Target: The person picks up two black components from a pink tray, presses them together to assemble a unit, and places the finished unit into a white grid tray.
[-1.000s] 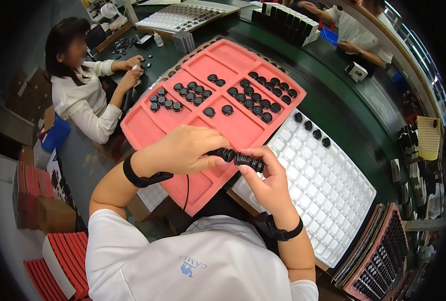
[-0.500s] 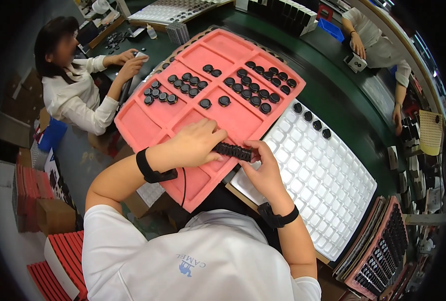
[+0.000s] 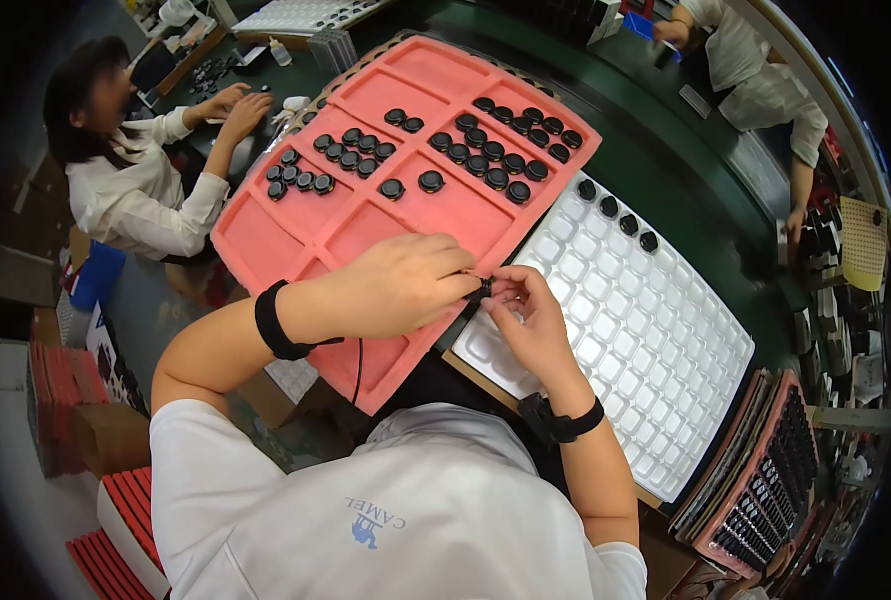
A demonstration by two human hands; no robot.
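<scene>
My left hand (image 3: pixel 405 285) reaches over the near right side of a pink compartment tray (image 3: pixel 265 238), its fingers bent together. Facing it, the thumb and fingers of my right hand (image 3: pixel 527 312) are pinched. Between the fingertips shows the end of a row of thin black ring-like pieces (image 3: pixel 481 290); my left hand hides the rest, so how each hand shares the hold is hard to see. Black round parts (image 3: pixel 430 181) with a shiny top lie in groups in the pink tray's compartments.
To the right lies a white plastic tray (image 3: pixel 655 390) of small pockets, with several black parts (image 3: pixel 608 206) along its far left edge. A co-worker (image 3: pixel 155 190) sits at the left, another stands at the far right. Pink trays (image 3: pixel 765 490) of black parts lean at the lower right.
My left hand has moved right, close to my right fingertips, and now covers most of the black row. The far right co-worker has lifted the pale box off the table.
</scene>
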